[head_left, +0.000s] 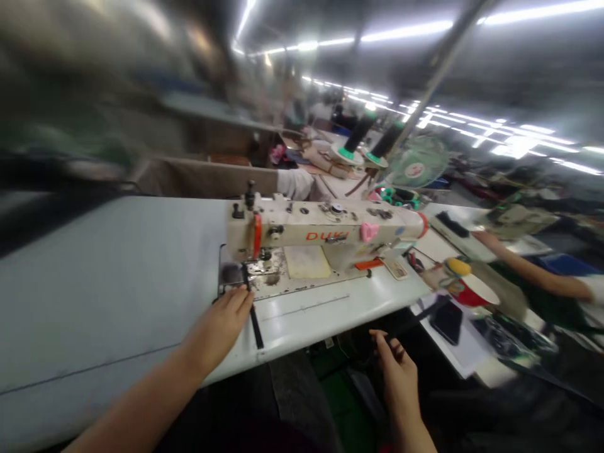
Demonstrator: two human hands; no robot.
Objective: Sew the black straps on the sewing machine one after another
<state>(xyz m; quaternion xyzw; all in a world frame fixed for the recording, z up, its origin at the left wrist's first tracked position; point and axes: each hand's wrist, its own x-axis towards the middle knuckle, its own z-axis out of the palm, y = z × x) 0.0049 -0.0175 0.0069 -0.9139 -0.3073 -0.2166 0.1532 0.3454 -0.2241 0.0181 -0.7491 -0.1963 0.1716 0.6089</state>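
The left hand (221,327) lies flat and open on the black strap (253,314), which runs from the sewing machine (321,236) to the table (117,283) front edge, while the right hand (399,377) hangs loosely curled and empty below that edge

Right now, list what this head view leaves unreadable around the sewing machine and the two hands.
- Needle area under the sewing machine head: too small and dark, head view.
- Black strip: its far end runs under the left hand and the machine.
- Right hand: below the table edge; whether its grip holds anything is lost against the dark.
- Far left background: motion blur.
- Co-worker's arm: cut off by the right edge.
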